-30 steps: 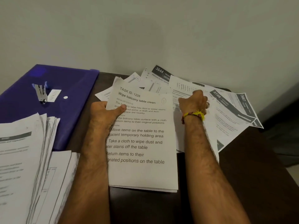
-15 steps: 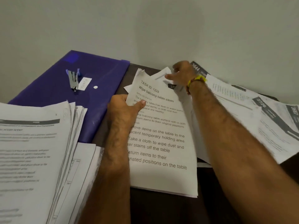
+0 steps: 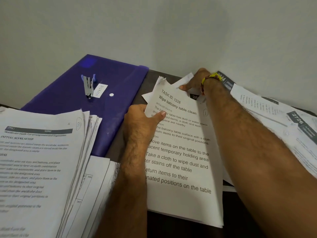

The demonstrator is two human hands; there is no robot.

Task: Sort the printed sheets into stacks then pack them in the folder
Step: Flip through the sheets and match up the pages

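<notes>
My left hand grips the left edge of a small stack of sheets whose top page reads "Wipe balcony table clean", thumb on top. My right hand, with a yellow thread on the wrist, reaches to the far end of that stack and pinches the top corner of a white sheet there. A blue plastic folder lies shut at the back left. Loose printed sheets with dark headers spread under my right forearm.
A silver and blue stapler lies on the folder beside a white label. A thick sorted pile of papers sits at the front left, overlapping the folder's near edge. The dark table meets a grey wall behind.
My right hand left the loose sheets on the right and reached forward and left to the top corner of the sheets. My left hand kept its grip. The view shifted left.
</notes>
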